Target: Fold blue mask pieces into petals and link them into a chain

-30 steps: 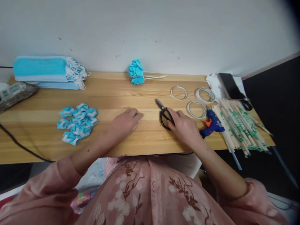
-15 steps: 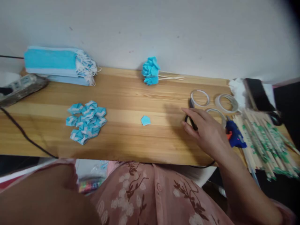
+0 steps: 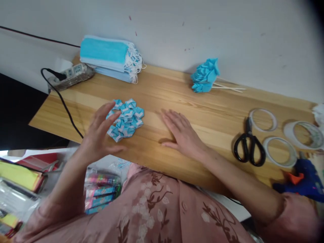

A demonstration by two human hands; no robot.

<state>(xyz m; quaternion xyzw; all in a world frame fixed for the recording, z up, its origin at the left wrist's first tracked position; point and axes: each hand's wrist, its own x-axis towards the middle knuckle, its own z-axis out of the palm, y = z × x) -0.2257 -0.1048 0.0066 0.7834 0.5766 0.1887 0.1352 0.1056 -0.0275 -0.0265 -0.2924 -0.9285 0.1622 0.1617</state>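
Note:
My left hand (image 3: 98, 133) hovers at the left side of a cluster of folded blue-and-white paper pieces (image 3: 129, 119), fingers spread and partly covering it. Nothing is in its grasp. My right hand (image 3: 183, 135) lies low over the wooden table to the right of that cluster, fingers stretched out and thumb apart, also holding nothing. The small blue pentagon of paper seen earlier does not show now; my right hand may cover it. Black-handled scissors (image 3: 249, 137) rest on the table to the right of my right forearm.
Blue paper flowers (image 3: 205, 76) on thin sticks lie at the back. A blue-and-white stack with white loops (image 3: 103, 50) and a power strip (image 3: 76, 76) with a black cable are back left. Tape rolls (image 3: 302, 140) and a blue glue gun (image 3: 307, 179) are right.
My right hand has left the scissors and moved left across the table. My left hand has come into view beside the paper cluster. The camera view has turned left.

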